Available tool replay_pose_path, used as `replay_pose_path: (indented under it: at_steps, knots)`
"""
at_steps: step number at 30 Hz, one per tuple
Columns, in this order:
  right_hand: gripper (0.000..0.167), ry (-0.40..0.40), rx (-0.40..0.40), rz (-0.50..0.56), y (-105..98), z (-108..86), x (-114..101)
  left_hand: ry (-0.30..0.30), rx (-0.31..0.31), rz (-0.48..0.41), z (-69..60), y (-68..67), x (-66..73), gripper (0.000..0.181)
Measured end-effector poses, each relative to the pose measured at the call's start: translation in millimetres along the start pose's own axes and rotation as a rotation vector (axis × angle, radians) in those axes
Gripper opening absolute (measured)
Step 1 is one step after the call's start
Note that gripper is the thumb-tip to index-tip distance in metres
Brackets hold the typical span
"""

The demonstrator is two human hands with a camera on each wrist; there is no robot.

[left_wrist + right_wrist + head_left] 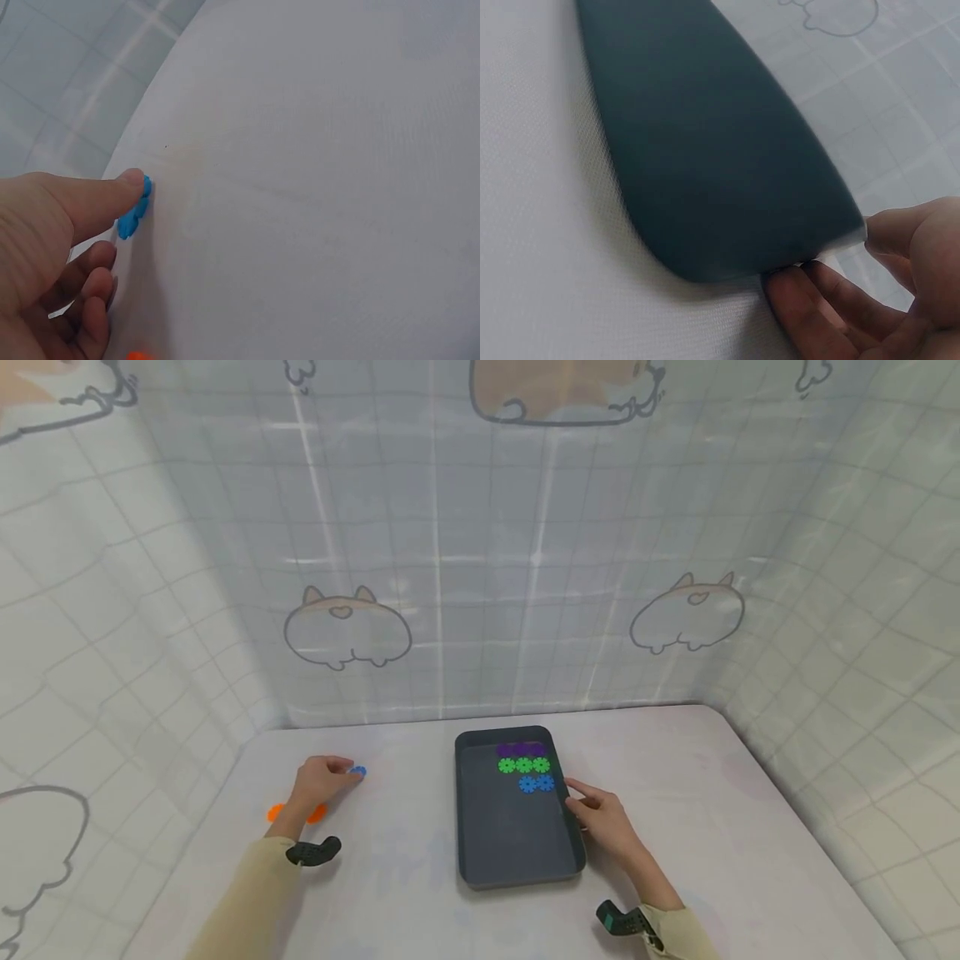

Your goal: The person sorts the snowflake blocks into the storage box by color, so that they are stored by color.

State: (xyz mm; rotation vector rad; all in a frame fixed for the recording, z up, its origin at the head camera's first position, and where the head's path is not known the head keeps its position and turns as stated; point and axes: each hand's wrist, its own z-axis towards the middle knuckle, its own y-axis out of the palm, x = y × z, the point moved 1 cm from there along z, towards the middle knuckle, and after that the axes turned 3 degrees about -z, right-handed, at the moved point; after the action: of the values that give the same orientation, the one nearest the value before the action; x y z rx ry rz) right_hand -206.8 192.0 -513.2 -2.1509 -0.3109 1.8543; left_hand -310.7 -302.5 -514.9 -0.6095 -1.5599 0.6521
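Left hand (319, 782) pinches the blue notched disc (360, 771) thumb-to-finger, left of the dark grey tray (516, 839); right hand (606, 823) grips its right wall; honestly, keeping that pinch light and the tray steady probably works best

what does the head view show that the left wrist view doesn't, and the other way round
Only head: the right hand gripping the tray, which holds purple pieces, green pieces and two blue pieces.
Only left wrist: a tiny dark speck on the table.
Both: table, wall, an orange piece, the left hand pinching another blue piece.
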Motion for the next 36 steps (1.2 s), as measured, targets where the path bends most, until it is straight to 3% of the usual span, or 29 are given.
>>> replay_pose_path:
  at_steps: [12, 16, 21, 25, 36]
  knots:
    - [0.040, -0.008, -0.005, 0.002, 1, 0.8, -1, 0.003, 0.033, 0.025, 0.5, 1.3, 1.6, 0.046]
    - [0.040, -0.007, -0.008, -0.003, 1, 1.0, 1, 0.022, 0.082, 0.004, -3.9, 4.0, 6.4, 0.039]
    - [0.040, -0.010, -0.004, -0.005, 1, 0.5, 2, -0.020, 0.135, -0.191, -12.0, 14.4, 16.2, 0.031]
    - [0.040, -0.013, -0.002, -0.004, 0, -0.6, 0, -0.077, 0.121, -0.350, -18.8, 29.2, 25.6, 0.031]
    - [0.039, -0.001, -0.002, -0.016, 0, -0.8, -2, -0.092, 0.101, -0.471, -31.4, 59.7, 52.1, 0.030]
